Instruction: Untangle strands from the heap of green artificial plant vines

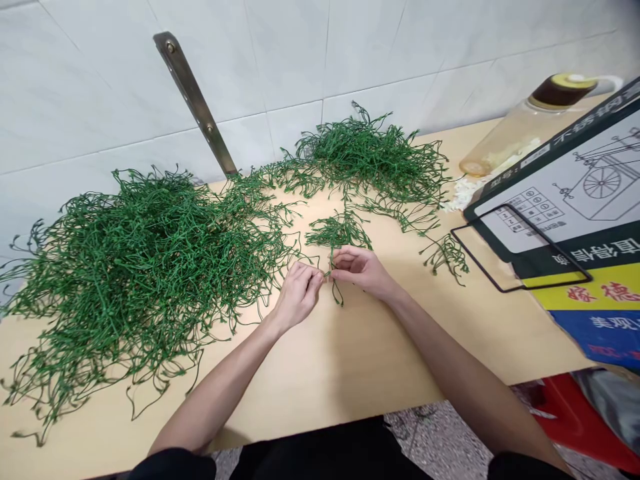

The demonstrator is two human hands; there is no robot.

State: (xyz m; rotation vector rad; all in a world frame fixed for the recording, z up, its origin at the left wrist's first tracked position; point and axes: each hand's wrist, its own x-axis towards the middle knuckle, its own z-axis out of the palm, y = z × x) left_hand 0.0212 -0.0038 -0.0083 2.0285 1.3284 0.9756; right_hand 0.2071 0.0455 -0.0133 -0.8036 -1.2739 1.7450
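My left hand [299,294] is closed in a pinch at the middle of the table, on a thin green plastic stem [338,293]. Facing it, my right hand [361,268] curls its thumb and fingers round the same stem, fingertips close to the left ones. The exact grip point is partly hidden by the fingers. Just beyond them lies a small bunch of green sprigs [339,230]. A large tangled heap of green plastic stems [145,260] spreads to the left of my left hand. Another pile of green stems [373,157] rests farther back by the wall.
A metal bracket [197,100] leans against the tiled wall. At the right stand a clear bottle [515,130] with a dark lid and a printed cardboard box [595,180]. A black wire frame [520,288] lies against the box. Something red [580,420] is below the table [400,353].
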